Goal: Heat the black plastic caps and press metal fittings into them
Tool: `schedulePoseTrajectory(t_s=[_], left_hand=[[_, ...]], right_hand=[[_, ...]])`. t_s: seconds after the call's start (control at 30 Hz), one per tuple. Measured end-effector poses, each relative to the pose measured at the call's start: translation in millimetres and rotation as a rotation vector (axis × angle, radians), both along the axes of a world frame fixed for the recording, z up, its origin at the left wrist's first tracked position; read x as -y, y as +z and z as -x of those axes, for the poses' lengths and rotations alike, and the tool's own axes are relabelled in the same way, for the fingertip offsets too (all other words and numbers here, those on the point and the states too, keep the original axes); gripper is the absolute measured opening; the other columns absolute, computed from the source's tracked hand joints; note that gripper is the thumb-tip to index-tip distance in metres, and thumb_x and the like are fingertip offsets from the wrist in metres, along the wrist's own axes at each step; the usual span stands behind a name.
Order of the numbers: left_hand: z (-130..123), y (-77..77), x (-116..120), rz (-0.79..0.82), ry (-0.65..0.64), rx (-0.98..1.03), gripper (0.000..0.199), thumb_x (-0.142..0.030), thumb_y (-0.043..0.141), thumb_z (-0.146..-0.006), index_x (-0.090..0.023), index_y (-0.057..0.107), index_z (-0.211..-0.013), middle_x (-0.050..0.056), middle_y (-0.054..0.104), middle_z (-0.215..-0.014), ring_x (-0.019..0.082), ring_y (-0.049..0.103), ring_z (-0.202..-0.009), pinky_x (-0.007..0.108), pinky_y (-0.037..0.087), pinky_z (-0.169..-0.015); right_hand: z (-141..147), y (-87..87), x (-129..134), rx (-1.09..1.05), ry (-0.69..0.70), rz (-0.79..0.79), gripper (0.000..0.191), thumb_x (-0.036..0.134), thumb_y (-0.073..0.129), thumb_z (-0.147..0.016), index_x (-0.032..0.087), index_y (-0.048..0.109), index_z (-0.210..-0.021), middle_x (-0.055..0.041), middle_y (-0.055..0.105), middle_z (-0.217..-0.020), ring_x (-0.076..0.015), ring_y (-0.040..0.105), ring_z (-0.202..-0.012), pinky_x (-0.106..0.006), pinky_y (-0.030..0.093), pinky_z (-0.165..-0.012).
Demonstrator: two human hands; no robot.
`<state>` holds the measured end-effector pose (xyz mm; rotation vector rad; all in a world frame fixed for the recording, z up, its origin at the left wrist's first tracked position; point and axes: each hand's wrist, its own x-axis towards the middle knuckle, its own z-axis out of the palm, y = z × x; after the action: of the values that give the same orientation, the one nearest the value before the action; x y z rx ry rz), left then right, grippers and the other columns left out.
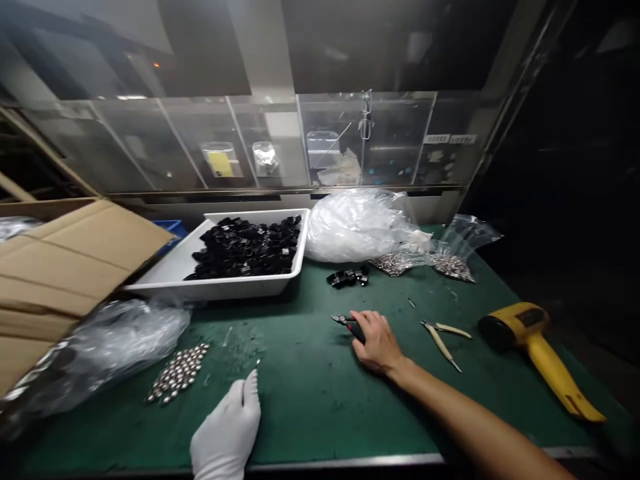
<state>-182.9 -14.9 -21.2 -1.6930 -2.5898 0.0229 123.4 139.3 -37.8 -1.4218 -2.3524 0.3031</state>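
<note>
My left hand [227, 423], in a white glove, is closed in a pinch over the green mat, with a small shiny metal piece [258, 363] at its fingertips. My bare right hand [377, 341] is wrapped round a pair of cutting pliers [350, 323] with dark handles and a touch of red; their jaws point left. Left of the gloved hand lies a cluster of small shiny metal pieces [177, 375]. Beyond the right hand sits a little group of black plastic parts [347, 277].
A white tray [250, 288] of black parts stands at the back, beside plastic bags [355, 230] and bagged metal pieces [453, 267]. Cream-handled pliers [443, 345] and a yellow heat gun [543, 353] lie right. A cardboard box [65, 267] and crumpled plastic [125, 333] occupy the left.
</note>
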Motion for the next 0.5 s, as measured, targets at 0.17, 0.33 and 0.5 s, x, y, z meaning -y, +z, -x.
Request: schedulePoseTrajectory(t_s=[0.17,0.33,0.5], left_hand=[[4.5,-13.8,-1.0,0.046,-0.277,-0.161,0.058,-0.001,0.031,-0.090,-0.016,0.065,-0.134,0.013,0.073,-0.112,0.022,0.068,-0.092,0.029,0.046,-0.073],[10.9,-18.2,1.6,0.058,-0.303,-0.213,0.060,0.000,0.031,-0.091,-0.021,0.065,-0.136,0.010,0.072,-0.113,0.022,0.070,-0.095,0.028,0.048,-0.075],[12.9,-24.4,0.0,0.022,-0.339,-0.195,0.059,-0.001,0.033,-0.091,-0.019,0.063,-0.138,0.011,0.071,-0.111,0.023,0.069,-0.096,0.030,0.049,-0.080]], right_hand=[[-23.8,19.4,-26.9,0.101,-0.203,0.073,0.048,0.029,0.055,-0.096,0.019,0.053,-0.143,-0.0124,0.063,-0.128,-0.0262,0.058,-0.116,-0.039,0.044,-0.102],[-51.4,58.3,-74.2,0.273,-0.334,0.094,0.042,0.040,0.060,-0.100,0.018,0.057,-0.136,-0.0113,0.060,-0.132,-0.0280,0.058,-0.120,-0.052,0.047,-0.104],[-45.5,86.7,-112.3,0.455,-0.348,0.189,0.034,0.037,0.064,-0.099,0.015,0.063,-0.126,-0.0113,0.062,-0.130,-0.0263,0.062,-0.116,-0.050,0.052,-0.100]])
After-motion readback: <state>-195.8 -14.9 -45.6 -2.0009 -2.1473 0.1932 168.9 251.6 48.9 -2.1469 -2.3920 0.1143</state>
